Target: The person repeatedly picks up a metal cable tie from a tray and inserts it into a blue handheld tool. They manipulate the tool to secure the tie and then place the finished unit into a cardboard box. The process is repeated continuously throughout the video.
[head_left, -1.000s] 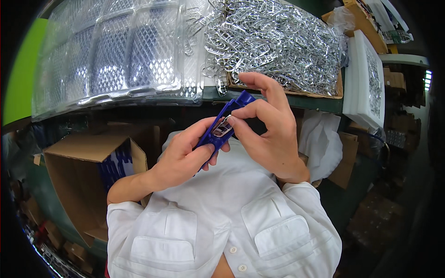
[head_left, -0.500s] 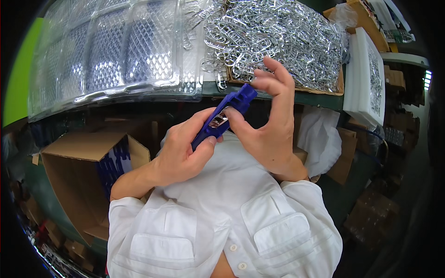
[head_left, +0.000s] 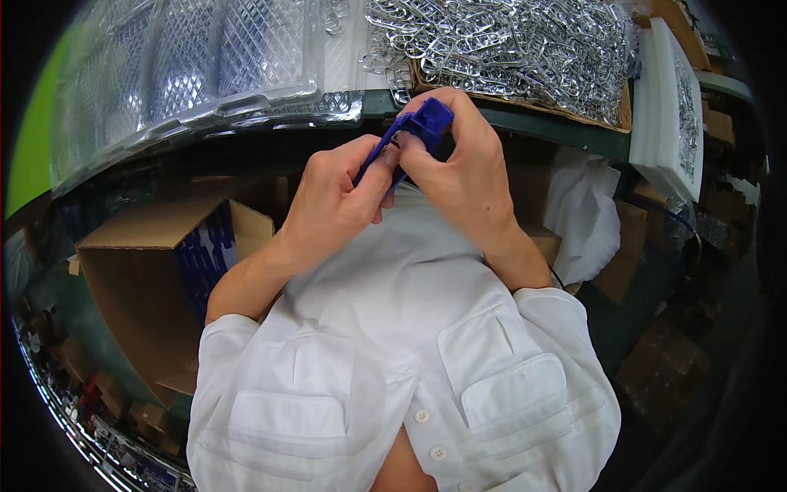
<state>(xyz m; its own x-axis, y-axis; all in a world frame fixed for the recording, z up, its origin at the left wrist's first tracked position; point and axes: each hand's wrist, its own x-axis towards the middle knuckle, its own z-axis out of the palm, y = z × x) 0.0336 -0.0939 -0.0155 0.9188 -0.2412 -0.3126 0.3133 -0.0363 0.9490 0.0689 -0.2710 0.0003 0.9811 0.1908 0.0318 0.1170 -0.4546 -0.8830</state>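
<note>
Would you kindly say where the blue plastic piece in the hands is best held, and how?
I would take the blue plastic piece by the long sides of its lower part, from the lower left, where the left hand has it: the piece looks long and slants up to the right, so a thumb-and-finger pinch should suit. The right hand holds the bulkier upper end.

The left forearm (head_left: 252, 280) and right forearm (head_left: 520, 258) slant inward and up toward the upper middle of the frame. The left grip (head_left: 336, 193) curls, thumb angled up and rightward; the right grip (head_left: 461, 160), near it, arches its index finger above an inward-pointing thumb.
</note>
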